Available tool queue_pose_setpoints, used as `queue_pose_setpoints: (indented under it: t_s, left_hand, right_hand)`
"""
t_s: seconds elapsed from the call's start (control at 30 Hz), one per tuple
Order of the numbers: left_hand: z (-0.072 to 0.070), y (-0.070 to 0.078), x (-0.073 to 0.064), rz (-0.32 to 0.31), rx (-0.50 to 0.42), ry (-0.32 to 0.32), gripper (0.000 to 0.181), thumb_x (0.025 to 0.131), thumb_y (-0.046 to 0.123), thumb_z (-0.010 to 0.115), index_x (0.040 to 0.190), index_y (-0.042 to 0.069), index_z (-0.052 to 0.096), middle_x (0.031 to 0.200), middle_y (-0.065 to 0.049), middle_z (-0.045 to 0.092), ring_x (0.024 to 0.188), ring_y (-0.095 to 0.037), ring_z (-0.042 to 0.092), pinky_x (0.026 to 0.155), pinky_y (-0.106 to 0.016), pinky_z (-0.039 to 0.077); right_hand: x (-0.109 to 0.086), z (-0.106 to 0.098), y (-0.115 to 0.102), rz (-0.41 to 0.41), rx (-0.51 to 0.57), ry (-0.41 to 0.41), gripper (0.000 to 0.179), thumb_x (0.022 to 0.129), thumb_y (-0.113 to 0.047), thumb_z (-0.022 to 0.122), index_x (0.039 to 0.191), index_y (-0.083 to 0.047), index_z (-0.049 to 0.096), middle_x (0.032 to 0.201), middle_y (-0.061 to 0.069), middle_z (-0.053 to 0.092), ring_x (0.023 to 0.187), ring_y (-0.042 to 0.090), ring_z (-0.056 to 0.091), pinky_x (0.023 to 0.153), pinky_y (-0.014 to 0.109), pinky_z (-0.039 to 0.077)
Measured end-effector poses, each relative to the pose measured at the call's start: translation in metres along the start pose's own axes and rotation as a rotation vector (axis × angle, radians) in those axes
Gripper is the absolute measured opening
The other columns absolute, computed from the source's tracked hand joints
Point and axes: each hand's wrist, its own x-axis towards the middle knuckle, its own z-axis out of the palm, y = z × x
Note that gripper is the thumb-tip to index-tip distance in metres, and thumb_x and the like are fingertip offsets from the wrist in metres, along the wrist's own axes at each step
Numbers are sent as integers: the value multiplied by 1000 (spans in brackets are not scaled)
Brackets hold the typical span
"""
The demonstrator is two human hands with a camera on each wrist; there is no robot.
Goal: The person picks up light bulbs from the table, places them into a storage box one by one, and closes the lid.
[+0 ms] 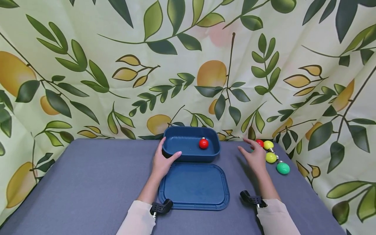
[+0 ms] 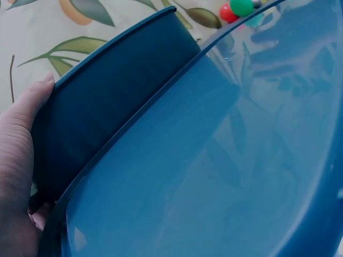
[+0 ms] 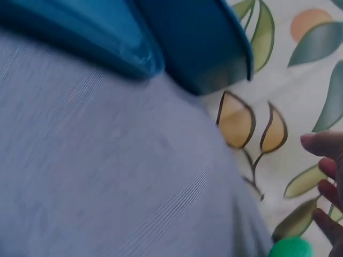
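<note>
A dark blue rectangular box [image 1: 191,158] stands at the table's far edge. Inside it sits a red ball with a small silvery cap [image 1: 203,143]. My left hand [image 1: 162,162] holds the box's left end, thumb against the front and fingers along the side; in the left wrist view the box's dark wall [image 2: 112,101] rises beside that hand. To the right of the box, my right hand [image 1: 256,157] hovers with its fingers spread apart and nothing seen between them. Close by it are a red ball [image 1: 259,142], yellow balls [image 1: 271,158] and a green ball [image 1: 283,168], several with silvery caps.
In front of the box lies a flat blue lid [image 1: 194,186]. The grey tablecloth [image 1: 97,182] covers the table, and a leaf-and-fruit patterned curtain [image 1: 182,65] hangs right behind its far edge. Part of another green ball is hidden by the right hand.
</note>
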Motion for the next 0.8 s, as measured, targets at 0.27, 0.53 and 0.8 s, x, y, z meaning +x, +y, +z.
queue_pose_setpoints:
  t_s: [0.27,0.53,0.8]
  left_hand:
    - [0,-1,1,12,-10,-8,94,83,44,82,159,31,29,168,-5,26,155,-32,25,123,-64,21]
    - [-3,-5,3,13,11,-5,94,83,46,81,160,31,27,168,-5,26,154,-33,27,123,-64,21]
    - [-1,-4,3,2,29,-3,93,84,44,81,159,33,28,168,-6,27,154,-33,28,122,-64,22]
  right_hand:
    - [-12,8,33,-136,21,235,35,81,-4,82,114,2,72,120,26,70,122,43,56,107,58,39]
    - [-15,9,42,-69,54,263,40,80,-3,82,118,2,71,127,24,67,126,42,56,107,54,38]
    - [-17,8,45,-10,43,257,43,80,-3,80,121,2,69,124,26,67,118,41,58,97,47,40]
